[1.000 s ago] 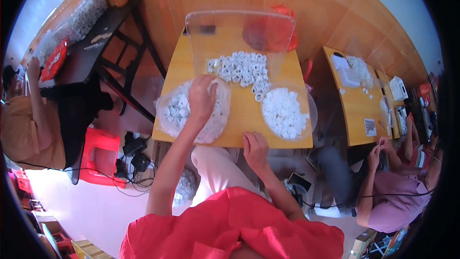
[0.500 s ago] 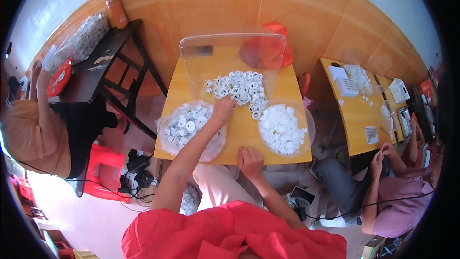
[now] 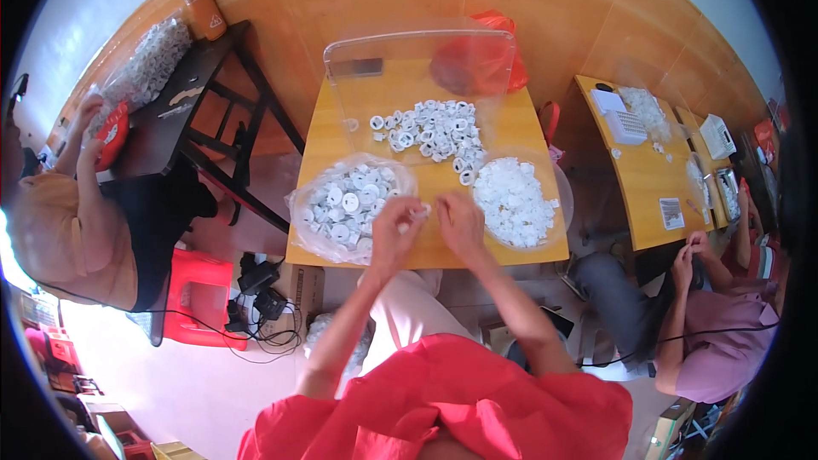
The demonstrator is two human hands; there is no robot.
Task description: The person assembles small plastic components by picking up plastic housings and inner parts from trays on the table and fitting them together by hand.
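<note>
My left hand (image 3: 397, 228) is closed in a pinch over the table's near part, with a small white ring-shaped part (image 3: 424, 209) at its fingertips. Close beside it, my right hand (image 3: 461, 226) has its fingers drawn together; what they hold, if anything, is too small to make out. Beyond both hands lies a loose heap of white ring-shaped parts (image 3: 434, 129). A clear plastic bag (image 3: 304, 243) full of round white parts lies by my left hand. Just right of my right hand, a shallow round tray (image 3: 554, 234) holds a pile of small white pieces (image 3: 514, 202).
A clear upright panel (image 3: 341, 89) stands behind the heap on the yellow table (image 3: 426, 253), with a red plastic bag (image 3: 490, 60) at the back. People work at a black table (image 3: 187, 89) on the left and another yellow table (image 3: 635, 209) on the right.
My left hand has come back from the heap toward me, a white ring-shaped part now in its fingers. My right hand has moved forward from the table's edge to meet it.
</note>
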